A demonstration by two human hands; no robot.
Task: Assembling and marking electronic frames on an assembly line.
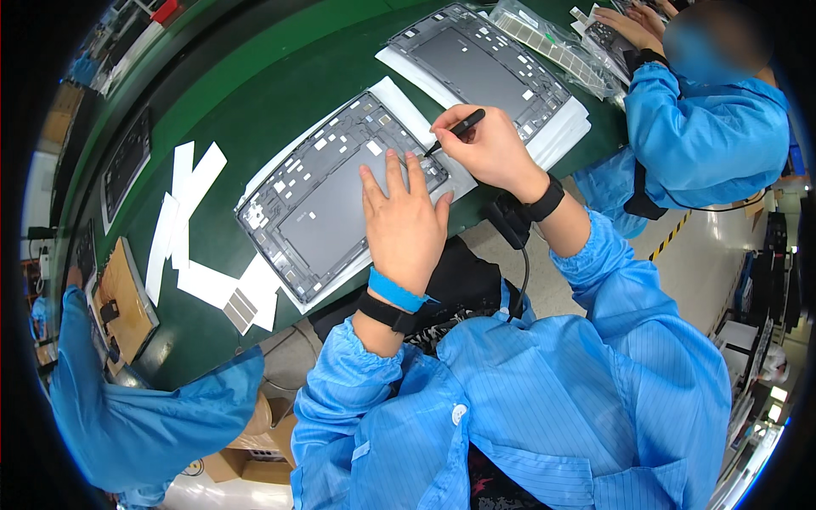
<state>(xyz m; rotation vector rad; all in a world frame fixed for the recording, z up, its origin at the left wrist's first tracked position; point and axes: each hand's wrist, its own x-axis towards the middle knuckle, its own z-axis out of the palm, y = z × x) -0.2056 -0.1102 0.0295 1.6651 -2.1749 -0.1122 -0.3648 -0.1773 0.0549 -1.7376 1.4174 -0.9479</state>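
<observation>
A dark grey tablet back housing (327, 217), dotted with small white pads, lies tilted on white sheets on the green bench. My left hand (403, 234) rests on its large flat panel, fingers spread, holding nothing. Over the housing's right edge, my right hand (491, 155) grips a slim black pen-shaped tool (468, 123). The tool's thin tip points down at the housing's right-hand border, just beyond my left fingertips. Whether the tip touches the surface I cannot tell.
A second tablet housing (476, 64) lies on white sheets at the far right, beside bagged strips (552, 47). White paper strips (180, 212) and a sheet of grey labels (240, 310) are on the left. Co-workers in blue smocks sit right (714, 136) and left (144, 416).
</observation>
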